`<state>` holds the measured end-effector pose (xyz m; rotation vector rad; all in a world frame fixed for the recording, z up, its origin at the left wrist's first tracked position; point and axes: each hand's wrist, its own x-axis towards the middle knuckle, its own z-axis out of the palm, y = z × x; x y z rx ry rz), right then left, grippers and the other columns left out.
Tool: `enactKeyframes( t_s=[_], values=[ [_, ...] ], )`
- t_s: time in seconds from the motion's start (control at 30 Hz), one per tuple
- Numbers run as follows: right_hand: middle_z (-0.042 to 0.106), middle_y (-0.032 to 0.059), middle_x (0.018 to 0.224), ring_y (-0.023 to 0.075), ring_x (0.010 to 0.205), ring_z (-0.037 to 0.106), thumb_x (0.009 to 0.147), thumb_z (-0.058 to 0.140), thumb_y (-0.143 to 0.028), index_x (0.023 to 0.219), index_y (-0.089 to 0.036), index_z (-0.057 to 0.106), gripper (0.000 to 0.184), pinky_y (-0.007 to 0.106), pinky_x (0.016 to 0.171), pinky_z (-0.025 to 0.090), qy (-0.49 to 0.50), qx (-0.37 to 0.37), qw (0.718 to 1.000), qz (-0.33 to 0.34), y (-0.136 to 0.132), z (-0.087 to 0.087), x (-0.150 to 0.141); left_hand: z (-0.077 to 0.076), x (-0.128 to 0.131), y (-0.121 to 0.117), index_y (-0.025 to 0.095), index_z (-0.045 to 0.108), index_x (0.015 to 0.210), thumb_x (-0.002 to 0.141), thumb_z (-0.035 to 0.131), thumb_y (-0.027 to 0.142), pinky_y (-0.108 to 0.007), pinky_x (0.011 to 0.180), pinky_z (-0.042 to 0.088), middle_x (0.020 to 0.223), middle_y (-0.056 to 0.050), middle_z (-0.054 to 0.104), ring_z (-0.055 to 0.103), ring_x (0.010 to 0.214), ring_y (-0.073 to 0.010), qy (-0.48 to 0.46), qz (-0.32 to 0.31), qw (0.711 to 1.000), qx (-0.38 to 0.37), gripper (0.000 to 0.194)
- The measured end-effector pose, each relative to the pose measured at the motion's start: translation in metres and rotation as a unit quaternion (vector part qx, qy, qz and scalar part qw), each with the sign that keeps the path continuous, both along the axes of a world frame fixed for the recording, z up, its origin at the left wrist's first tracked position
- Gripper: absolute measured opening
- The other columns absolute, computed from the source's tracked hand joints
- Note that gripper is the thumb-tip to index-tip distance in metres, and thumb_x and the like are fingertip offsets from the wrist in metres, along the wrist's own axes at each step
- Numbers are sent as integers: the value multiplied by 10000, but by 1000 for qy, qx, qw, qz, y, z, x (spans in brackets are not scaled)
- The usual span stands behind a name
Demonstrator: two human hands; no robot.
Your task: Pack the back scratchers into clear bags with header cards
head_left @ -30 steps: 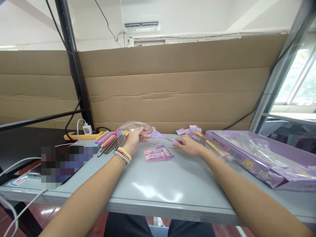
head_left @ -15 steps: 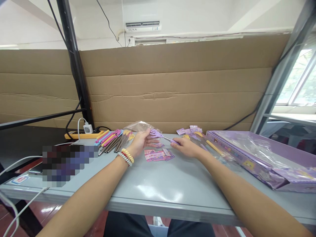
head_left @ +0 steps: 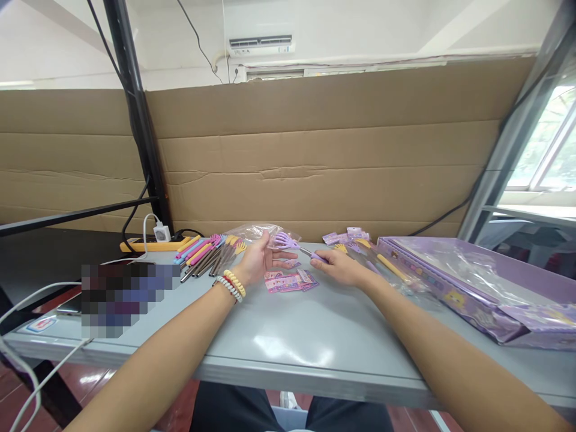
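A purple back scratcher [head_left: 285, 240] with a claw-shaped head and a metal shaft lies across the space between my hands. My right hand [head_left: 338, 266] is closed round its purple handle. Beside the claw head, my left hand [head_left: 261, 258] is open with its fingers stretched out and the thumb raised; whether it touches the head I cannot tell. Small pink and purple printed cards [head_left: 290, 281] lie on the grey table [head_left: 315, 336] below the shaft. Behind my left hand is a clear plastic bag [head_left: 254, 231].
Several back scratchers [head_left: 198, 252] in pink, blue and yellow lie in a pile at left. On the right are more cards [head_left: 346, 235], a bagged yellow back scratcher [head_left: 391, 267] and an open purple box [head_left: 450, 294]. A yellow power strip [head_left: 155, 246] sits at the back left.
My left hand has let go of the claw head and its fingers have spread. My right hand keeps its hold on the handle, almost unmoved.
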<state>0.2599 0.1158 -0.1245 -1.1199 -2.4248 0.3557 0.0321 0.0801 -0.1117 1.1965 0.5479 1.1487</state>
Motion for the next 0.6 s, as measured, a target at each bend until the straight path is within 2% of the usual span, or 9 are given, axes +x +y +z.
enactKeyframes(
  t_s=[0.07, 0.17, 0.3, 0.6],
  values=[
    [386, -31, 634, 106, 603, 349, 861, 339, -528, 671, -185, 397, 396, 233, 558, 281, 10, 0, 1000, 3, -1, 2, -1, 1, 0, -1, 127, 634, 993, 902, 267, 561, -352, 718, 520, 1073, -159, 647, 645, 910, -245, -12, -20, 1000, 13, 575],
    [396, -29, 646, 108, 612, 357, 860, 350, -526, 684, -185, 415, 389, 232, 565, 283, 23, 11, 1000, 4, 0, 4, 1, 4, -2, -2, 116, 636, 1021, 915, 229, 535, -364, 717, 508, 1096, -166, 638, 636, 922, -260, -33, -17, 999, 32, 594],
    [407, -23, 636, 111, 603, 355, 860, 348, -518, 676, -184, 411, 386, 234, 561, 280, 18, 29, 999, -2, 2, 5, 4, 6, -3, -3, 130, 631, 1037, 909, 223, 552, -354, 709, 499, 1093, -152, 640, 633, 913, -255, -37, -16, 999, 20, 600],
    [368, -33, 629, 103, 599, 344, 863, 361, -500, 666, -182, 381, 375, 234, 566, 273, 31, 17, 999, 17, 4, 5, 6, 17, -2, -13, 118, 662, 994, 928, 168, 499, -372, 712, 492, 1001, -154, 660, 632, 885, -262, -76, -13, 997, 4, 628]
  ],
)
